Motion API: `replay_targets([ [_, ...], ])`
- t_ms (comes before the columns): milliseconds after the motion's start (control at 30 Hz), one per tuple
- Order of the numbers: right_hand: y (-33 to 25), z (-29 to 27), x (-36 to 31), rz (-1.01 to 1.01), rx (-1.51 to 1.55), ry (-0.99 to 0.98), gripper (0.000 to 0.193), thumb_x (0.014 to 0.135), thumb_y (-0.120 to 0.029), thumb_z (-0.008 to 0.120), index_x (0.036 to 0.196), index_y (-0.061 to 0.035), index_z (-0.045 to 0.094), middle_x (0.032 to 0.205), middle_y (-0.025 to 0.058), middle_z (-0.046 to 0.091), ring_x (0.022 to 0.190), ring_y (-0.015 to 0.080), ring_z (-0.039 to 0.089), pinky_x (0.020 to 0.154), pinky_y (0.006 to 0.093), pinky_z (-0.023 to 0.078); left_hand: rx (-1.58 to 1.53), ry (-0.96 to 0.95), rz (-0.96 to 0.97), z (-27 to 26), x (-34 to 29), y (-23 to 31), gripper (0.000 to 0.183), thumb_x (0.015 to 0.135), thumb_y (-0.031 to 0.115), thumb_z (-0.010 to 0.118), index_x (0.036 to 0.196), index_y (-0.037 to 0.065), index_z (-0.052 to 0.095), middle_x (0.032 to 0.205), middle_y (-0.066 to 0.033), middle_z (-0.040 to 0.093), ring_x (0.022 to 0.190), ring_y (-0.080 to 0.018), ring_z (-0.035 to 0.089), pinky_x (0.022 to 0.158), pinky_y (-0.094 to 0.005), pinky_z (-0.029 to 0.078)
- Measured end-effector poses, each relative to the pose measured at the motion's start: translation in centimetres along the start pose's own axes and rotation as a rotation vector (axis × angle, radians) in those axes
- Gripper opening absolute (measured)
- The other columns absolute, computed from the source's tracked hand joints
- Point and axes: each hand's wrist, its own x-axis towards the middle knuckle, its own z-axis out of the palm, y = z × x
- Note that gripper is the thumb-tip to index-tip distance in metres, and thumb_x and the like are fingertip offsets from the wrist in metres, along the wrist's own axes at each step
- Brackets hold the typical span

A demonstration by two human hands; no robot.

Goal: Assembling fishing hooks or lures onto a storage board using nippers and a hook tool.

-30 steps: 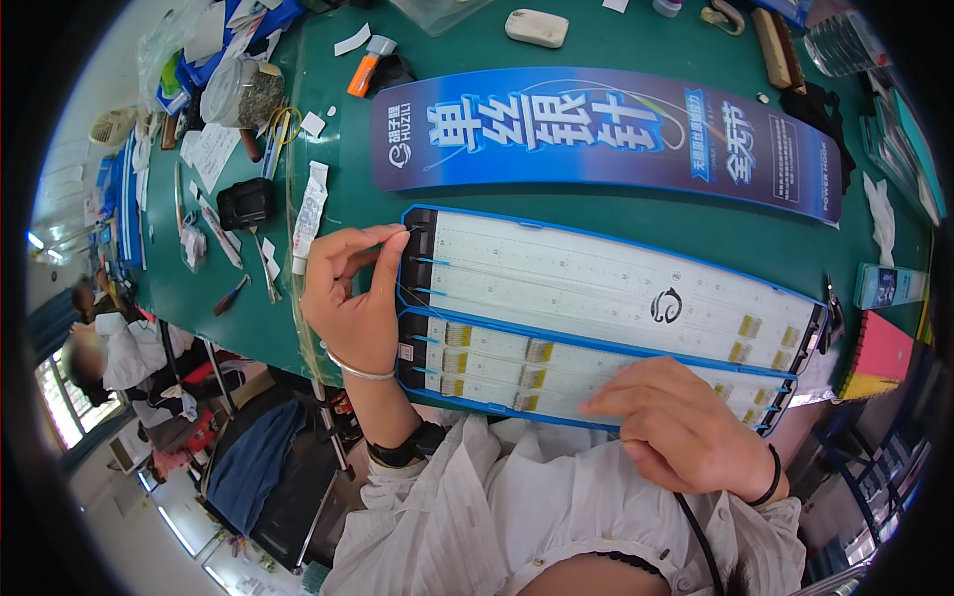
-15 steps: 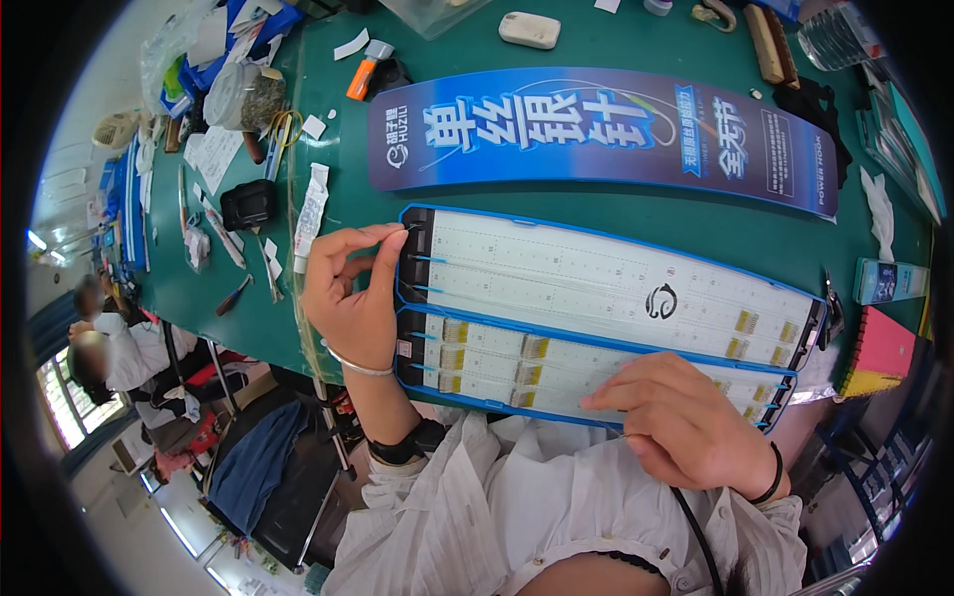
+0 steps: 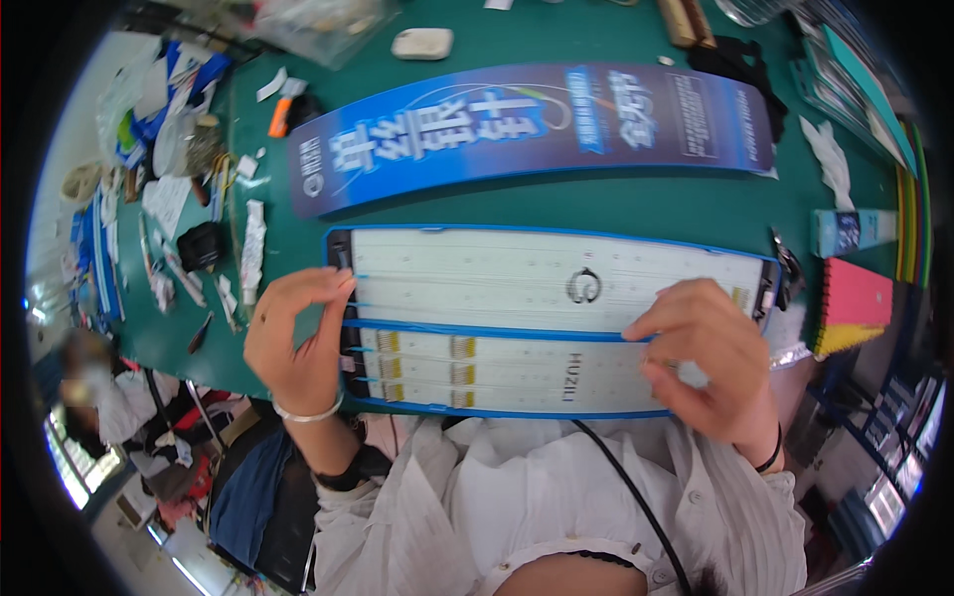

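Observation:
A long two-part fishing rig case lies spread before me, with white inner boards, blue rims and a black strip at its left end. Small blue pegs stick out from that strip, and rows of yellowish coil-like pieces sit on the nearer board. My left hand pinches thumb and forefinger together at the strip of the farther board; what lies between the tips is too small to make out. Above the right part of the nearer board, my right hand is curled, thumb and fingers close together. Any thin line there is lost in blur.
Behind the case lies a long blue-purple printed panel on the green table. Tools, a black tray and papers clutter the left. Pliers, a pink notebook and folders are on the right.
The view has shifted, so the table's things appear farther left. My right hand has risen from the case's front edge toward the hinge. My left hand is still at the left strip, nearer the pegs.

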Motion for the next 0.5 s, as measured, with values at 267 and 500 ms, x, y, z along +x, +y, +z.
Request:
replay_targets([
  [267, 3.4, -3.2, -1.2, 0.072, -0.179, 0.251, 0.013, 0.076, 0.008, 0.071, 0.085, 0.0010, 0.064, 0.083, 0.0100, 0.064, 0.075, 0.0253, 0.060, 0.065, 0.0322, 0.046, -0.227, -0.566, 0.302, 2.0, 6.2, 7.6, 0.022, 0.073, -0.005, 0.081, 0.088, 0.000, 0.066, 0.081, -0.0088, 0.073, 0.076, -0.0217, 0.074, 0.071, -0.0277, 0.056],
  [500, 4.7, -3.6, -2.2, 0.183, -0.272, 0.357, 0.006, 0.085, 0.005, 0.068, 0.089, 0.0020, 0.065, 0.084, 0.0079, 0.065, 0.069, 0.0186, 0.057, 0.060, 0.0277, 0.043, -0.428, -0.678, 0.130, 8.9, 8.6, 11.5, 0.025, 0.078, -0.002, 0.079, 0.094, 0.001, 0.060, 0.085, -0.0071, 0.072, 0.084, -0.0238, 0.076, 0.072, -0.0276, 0.058],
])
